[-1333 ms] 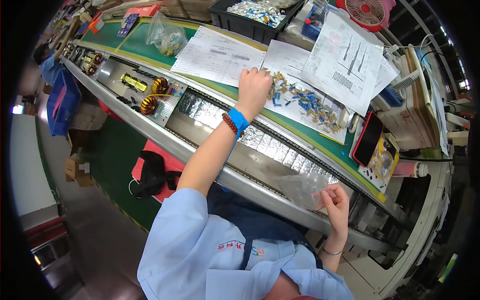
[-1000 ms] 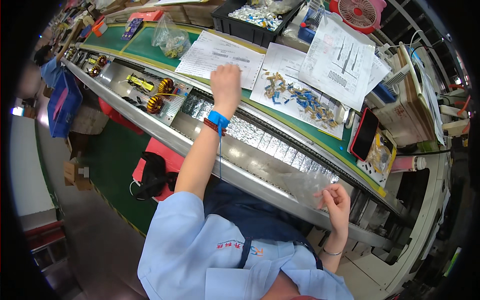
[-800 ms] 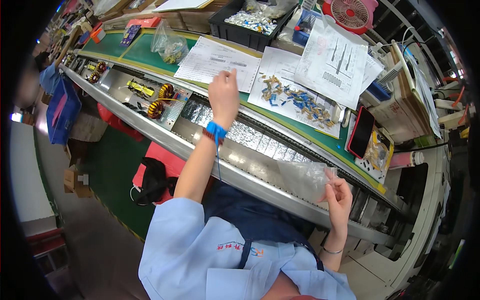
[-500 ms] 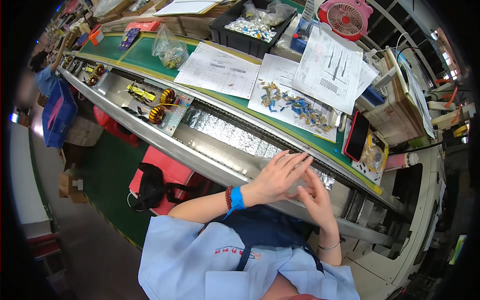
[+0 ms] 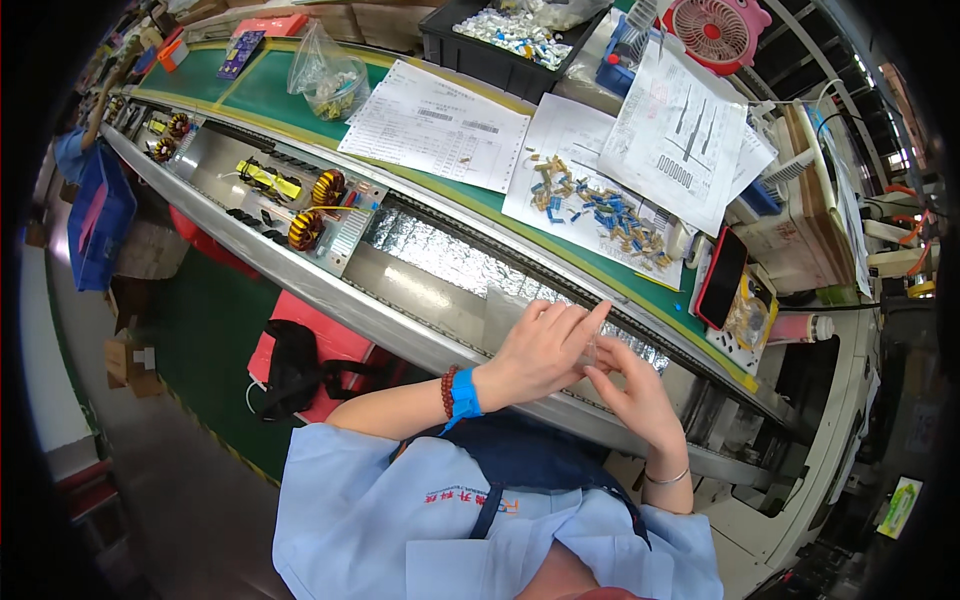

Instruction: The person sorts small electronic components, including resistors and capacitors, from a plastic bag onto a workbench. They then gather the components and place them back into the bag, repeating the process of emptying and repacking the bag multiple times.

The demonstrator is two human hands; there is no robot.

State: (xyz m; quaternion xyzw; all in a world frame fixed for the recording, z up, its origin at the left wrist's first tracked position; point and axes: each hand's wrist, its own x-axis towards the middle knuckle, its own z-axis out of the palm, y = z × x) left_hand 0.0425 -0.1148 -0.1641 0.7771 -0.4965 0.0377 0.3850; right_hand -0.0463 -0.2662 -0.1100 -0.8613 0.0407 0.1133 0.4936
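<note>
Clear plastic bag [image 5: 590, 350], pinched between 2 hands [image 5: 585, 365]

clear glossy plastic bag [image 5: 520, 305]; shiny metal rail [image 5: 400, 300]; matt paper sheets [image 5: 435, 125]

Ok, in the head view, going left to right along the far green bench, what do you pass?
Clear bag → printed sheet → pile of small blue and tan components → black phone → pink-capped bottle.

Single head-worn fisheye view, looking steeply down, near the left hand [image 5: 540, 350], conveyor line [image 5: 400, 270] bending toward the rim
</note>
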